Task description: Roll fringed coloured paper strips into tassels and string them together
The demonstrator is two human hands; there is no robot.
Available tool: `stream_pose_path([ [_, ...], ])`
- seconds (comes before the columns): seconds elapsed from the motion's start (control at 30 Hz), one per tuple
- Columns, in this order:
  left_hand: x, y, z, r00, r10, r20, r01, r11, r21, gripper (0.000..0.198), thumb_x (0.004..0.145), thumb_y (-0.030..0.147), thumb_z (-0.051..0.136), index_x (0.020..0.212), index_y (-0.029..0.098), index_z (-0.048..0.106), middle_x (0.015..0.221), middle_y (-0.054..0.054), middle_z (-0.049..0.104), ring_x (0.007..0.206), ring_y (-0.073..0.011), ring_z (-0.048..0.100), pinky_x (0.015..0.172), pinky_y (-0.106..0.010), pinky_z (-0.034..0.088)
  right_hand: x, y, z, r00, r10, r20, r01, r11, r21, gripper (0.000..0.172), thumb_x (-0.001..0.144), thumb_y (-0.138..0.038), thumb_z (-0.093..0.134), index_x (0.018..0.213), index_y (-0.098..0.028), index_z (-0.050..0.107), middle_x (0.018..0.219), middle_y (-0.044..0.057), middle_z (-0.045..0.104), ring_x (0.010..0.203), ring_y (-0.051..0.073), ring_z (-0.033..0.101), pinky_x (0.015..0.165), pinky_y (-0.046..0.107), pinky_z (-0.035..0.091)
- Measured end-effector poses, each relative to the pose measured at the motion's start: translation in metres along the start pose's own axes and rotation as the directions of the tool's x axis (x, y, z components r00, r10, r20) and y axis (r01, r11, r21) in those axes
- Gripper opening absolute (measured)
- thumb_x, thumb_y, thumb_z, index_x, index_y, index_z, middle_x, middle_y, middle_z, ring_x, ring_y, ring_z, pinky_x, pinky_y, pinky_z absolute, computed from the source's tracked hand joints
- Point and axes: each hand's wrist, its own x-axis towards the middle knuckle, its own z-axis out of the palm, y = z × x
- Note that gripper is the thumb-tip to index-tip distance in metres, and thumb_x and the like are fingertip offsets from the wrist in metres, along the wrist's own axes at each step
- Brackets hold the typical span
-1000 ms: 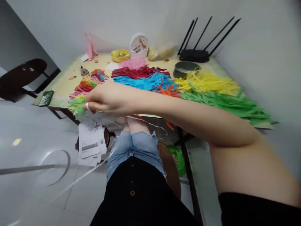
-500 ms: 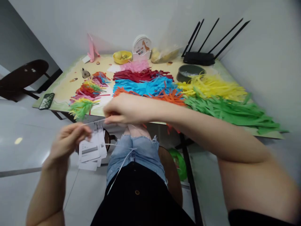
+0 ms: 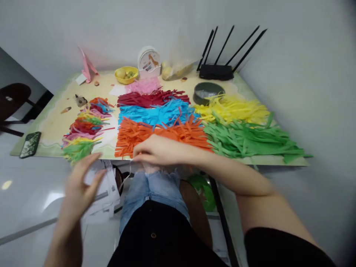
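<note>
My right hand [image 3: 155,150] rests at the front edge of the table [image 3: 54,122], its fingers pinched on a thin white string [image 3: 125,178] that hangs toward my lap. It lies just in front of the pile of orange paper strips [image 3: 155,131]. My left hand [image 3: 80,183] hovers below the table edge, blurred, with its fingers spread and nothing in it. It is over a stack of white printed slips [image 3: 107,187] and near a yellow-green paper tassel [image 3: 78,148].
Piles of blue [image 3: 155,113], dark red [image 3: 150,98], pink [image 3: 143,85], yellow [image 3: 230,107] and green strips [image 3: 244,137] cover the table; mixed tassels [image 3: 83,124] lie left. Phone [image 3: 30,144], grey bowl [image 3: 207,91], yellow bowl [image 3: 126,74], router [image 3: 215,70]. Dark chair [image 3: 11,100] far left.
My right hand drew back from the tassels at the left to the table's front middle. My left hand came into view, held the string, then let go and dropped lower with fingers spread.
</note>
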Motion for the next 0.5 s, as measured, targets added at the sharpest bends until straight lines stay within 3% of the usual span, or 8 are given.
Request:
stream_pose_path([
  [0.03,0.017,0.028,0.021,0.989,0.058,0.139,-0.03,0.981,-0.194,0.041,0.089,0.049,0.063,0.123,0.026,0.061,0.123,-0.009,0.069,0.113,-0.0272,0.064,0.095,-0.039,0.051,-0.001,-0.003,0.001,1.0,0.006,-0.022,-0.006,1.0,-0.01,0.017,0.099,-0.02,0.059,0.094,-0.013,0.073,0.076,0.001,0.07,0.066,0.011,0.057,0.065,0.023,0.036],
  [0.07,0.034,0.052,0.039,0.957,0.095,0.275,0.012,0.932,-0.362,0.036,0.091,0.048,0.06,0.118,0.024,0.061,0.11,-0.007,0.071,0.101,-0.0237,0.066,0.087,-0.034,0.053,-0.003,-0.003,0.0,0.999,0.023,-0.048,-0.024,0.999,-0.023,0.018,0.099,-0.021,0.058,0.096,-0.014,0.073,0.076,0.002,0.07,0.065,0.011,0.057,0.064,0.023,0.035],
  [0.17,0.075,0.09,0.077,0.854,0.155,0.497,0.187,0.8,-0.57,0.03,0.096,0.049,0.054,0.099,0.02,0.058,0.081,-0.001,0.063,0.073,-0.0164,0.06,0.067,-0.027,0.048,-0.021,0.011,-0.01,0.986,0.11,-0.129,-0.116,0.992,-0.043,0.02,0.101,-0.024,0.055,0.098,-0.014,0.072,0.077,0.003,0.071,0.065,0.013,0.059,0.062,0.023,0.033],
  [0.3,0.112,0.099,0.105,0.835,0.143,0.531,0.172,0.849,-0.499,0.028,0.093,0.046,0.06,0.088,0.019,0.058,0.074,0.002,0.053,0.067,-0.0133,0.049,0.063,-0.024,0.04,-0.042,0.048,-0.024,0.948,0.229,-0.221,-0.257,0.961,-0.103,0.023,0.1,-0.028,0.057,0.092,-0.014,0.072,0.078,0.007,0.073,0.067,0.015,0.062,0.06,0.025,0.031],
  [0.37,0.125,0.099,0.114,0.826,0.133,0.548,0.162,0.875,-0.456,0.031,0.093,0.046,0.058,0.079,0.018,0.057,0.069,0.002,0.051,0.064,-0.0132,0.045,0.061,-0.024,0.036,-0.046,0.073,-0.038,0.959,0.199,-0.204,-0.222,0.97,-0.098,0.022,0.099,-0.029,0.059,0.089,-0.014,0.073,0.077,0.006,0.073,0.065,0.015,0.062,0.059,0.025,0.032],
  [0.43,0.135,0.1,0.12,0.803,0.136,0.581,0.184,0.87,-0.458,0.036,0.094,0.047,0.055,0.073,0.018,0.055,0.067,0.001,0.05,0.064,-0.0138,0.045,0.061,-0.025,0.036,-0.049,0.108,-0.065,0.968,0.13,-0.214,-0.139,0.99,-0.028,0.022,0.097,-0.03,0.063,0.087,-0.015,0.074,0.077,0.003,0.073,0.066,0.013,0.063,0.06,0.023,0.039],
  [0.5,0.145,0.1,0.124,0.8,0.121,0.588,0.215,0.857,-0.469,0.04,0.093,0.051,0.054,0.07,0.018,0.054,0.066,0.001,0.047,0.063,-0.0138,0.043,0.06,-0.025,0.035,-0.053,0.152,-0.104,0.937,0.117,-0.328,-0.114,0.993,0.03,0.021,0.096,-0.035,0.065,0.096,-0.015,0.073,0.09,0.003,0.074,0.076,0.014,0.067,0.069,0.026,0.051],
])
